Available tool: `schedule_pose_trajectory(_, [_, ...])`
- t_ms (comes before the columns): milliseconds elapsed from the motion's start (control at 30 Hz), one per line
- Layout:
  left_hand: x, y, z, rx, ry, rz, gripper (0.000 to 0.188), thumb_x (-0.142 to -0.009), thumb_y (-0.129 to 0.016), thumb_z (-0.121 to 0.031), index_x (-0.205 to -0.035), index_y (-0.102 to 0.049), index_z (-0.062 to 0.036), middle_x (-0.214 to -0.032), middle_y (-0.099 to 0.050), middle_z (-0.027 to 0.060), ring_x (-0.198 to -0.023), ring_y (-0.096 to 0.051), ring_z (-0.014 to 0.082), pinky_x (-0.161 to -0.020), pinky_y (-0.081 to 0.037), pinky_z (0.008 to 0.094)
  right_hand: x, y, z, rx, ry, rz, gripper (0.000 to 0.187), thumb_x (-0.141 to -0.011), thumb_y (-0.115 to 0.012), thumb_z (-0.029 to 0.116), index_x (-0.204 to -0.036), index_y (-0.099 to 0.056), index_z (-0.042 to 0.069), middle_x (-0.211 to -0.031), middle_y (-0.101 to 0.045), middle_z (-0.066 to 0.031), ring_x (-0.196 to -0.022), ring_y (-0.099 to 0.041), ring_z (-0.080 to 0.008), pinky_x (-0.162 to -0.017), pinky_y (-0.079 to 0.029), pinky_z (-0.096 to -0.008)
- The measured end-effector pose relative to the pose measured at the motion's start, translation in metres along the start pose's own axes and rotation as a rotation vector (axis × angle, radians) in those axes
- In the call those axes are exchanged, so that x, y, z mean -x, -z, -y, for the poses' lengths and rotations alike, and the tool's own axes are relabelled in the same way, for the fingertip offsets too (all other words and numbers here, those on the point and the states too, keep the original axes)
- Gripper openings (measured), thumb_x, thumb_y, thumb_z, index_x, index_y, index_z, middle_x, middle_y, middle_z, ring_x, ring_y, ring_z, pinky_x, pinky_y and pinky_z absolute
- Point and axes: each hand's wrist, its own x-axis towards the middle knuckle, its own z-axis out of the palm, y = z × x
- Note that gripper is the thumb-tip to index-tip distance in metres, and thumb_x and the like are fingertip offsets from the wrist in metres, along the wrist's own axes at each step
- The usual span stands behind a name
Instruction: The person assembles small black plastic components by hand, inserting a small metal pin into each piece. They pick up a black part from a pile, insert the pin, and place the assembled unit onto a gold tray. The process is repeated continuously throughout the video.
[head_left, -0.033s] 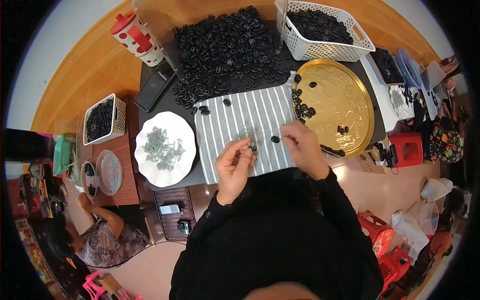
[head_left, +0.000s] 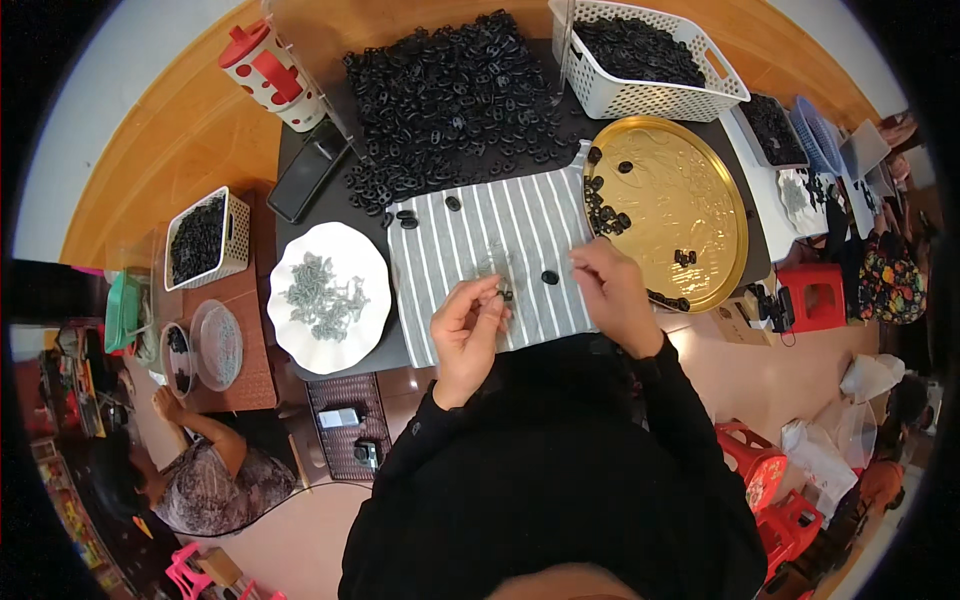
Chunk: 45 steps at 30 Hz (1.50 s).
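Observation:
My left hand (head_left: pixel 466 325) is closed in a pinch over a grey cloth with white stripes (head_left: pixel 445 260). A small dark piece (head_left: pixel 506 295) shows at its fingertips. My right hand (head_left: pixel 615 302) hovers near the cloth's right edge, fingers bent and thumb apart from them; nothing can be made out between them. Between the hands a black oval piece (head_left: pixel 550 277) lies on the cloth. Another black oval (head_left: pixel 453 203) lies higher on the cloth, and two more sit at its upper left corner. Several black pieces rest along the left side of a round gold tray (head_left: pixel 690 200).
A large heap of black links (head_left: pixel 450 100) lies behind the cloth. A white basket (head_left: pixel 660 100) of black pieces stands back right. At left are a white scalloped plate (head_left: pixel 375 285) with small grey parts, a black phone (head_left: pixel 305 180) and a dotted tumbler (head_left: pixel 270 75). Another person (head_left: pixel 225 480) sits lower left.
My right hand has shifted slightly right, away from the black oval piece. My left hand stays in place.

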Motion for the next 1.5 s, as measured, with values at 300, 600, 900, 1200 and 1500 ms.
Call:
schedule_pose_trajectory(300, [0.0, 0.001, -0.002, -0.024, 0.021, -0.008, 0.025, -0.09, -0.056, 0.006, -0.115, -0.062, 0.0012, -0.092, -0.059, 0.0046, -0.073, -0.06, 0.0104, -0.058, -0.047, 0.0209, 0.006, -0.008, 0.003, 0.178, 0.12, 0.019, 0.013, -0.077, -0.06, -0.002, -0.09, -0.061, 0.0, -0.082, -0.054, -0.0168, -0.076, -0.057, -0.0371, -0.065, -0.046, -0.0421])
schedule_pose_trajectory(600, [-0.001, 0.0, -0.003, -0.029, 0.019, -0.005, 0.025, -0.091, -0.055, 0.006, -0.115, -0.062, 0.002, -0.09, -0.055, 0.0045, -0.072, -0.057, 0.0085, -0.058, -0.045, 0.0203, 0.005, -0.026, 0.01, 0.372, 0.286, 0.059, 0.014, -0.072, -0.06, -0.001, -0.086, -0.059, 0.001, -0.081, -0.051, -0.0131, -0.076, -0.056, -0.0325, -0.063, -0.045, -0.0404])
schedule_pose_trajectory(900, [0.001, 0.001, 0.001, -0.045, -0.001, -0.009, 0.026, -0.09, -0.057, 0.006, -0.115, -0.063, 0.0009, -0.093, -0.059, 0.0043, -0.073, -0.06, 0.0112, -0.057, -0.048, 0.0208, 0.011, -0.022, 0.009, 0.498, 0.366, -0.004, 0.012, -0.069, -0.058, -0.002, -0.081, -0.056, 0.0, -0.081, -0.05, -0.0132, -0.075, -0.055, -0.0319, -0.061, -0.046, -0.0399])
schedule_pose_trajectory(1200, [0.001, -0.001, -0.001, -0.045, 0.019, -0.024, 0.023, -0.091, -0.055, 0.006, -0.113, -0.062, 0.0026, -0.092, -0.056, 0.0047, -0.072, -0.057, 0.0086, -0.058, -0.046, 0.02, 0.007, -0.002, -0.001, 0.151, 0.135, -0.044, 0.012, -0.077, -0.06, -0.002, -0.089, -0.062, 0.001, -0.079, -0.052, -0.0166, -0.074, -0.056, -0.0356, -0.064, -0.045, -0.0419])
schedule_pose_trajectory(1500, [0.001, 0.0, -0.001, -0.043, 0.007, 0.004, 0.026, -0.091, -0.058, 0.004, -0.116, -0.062, 0.0008, -0.091, -0.06, 0.0035, -0.073, -0.061, 0.0113, -0.058, -0.048, 0.0215, 0.017, -0.019, -0.001, 0.12, 0.236, 0.01, 0.013, -0.078, -0.066, -0.002, -0.091, -0.063, 0.0, -0.08, -0.055, -0.0115, -0.07, -0.058, -0.0274, -0.063, -0.045, -0.0339])
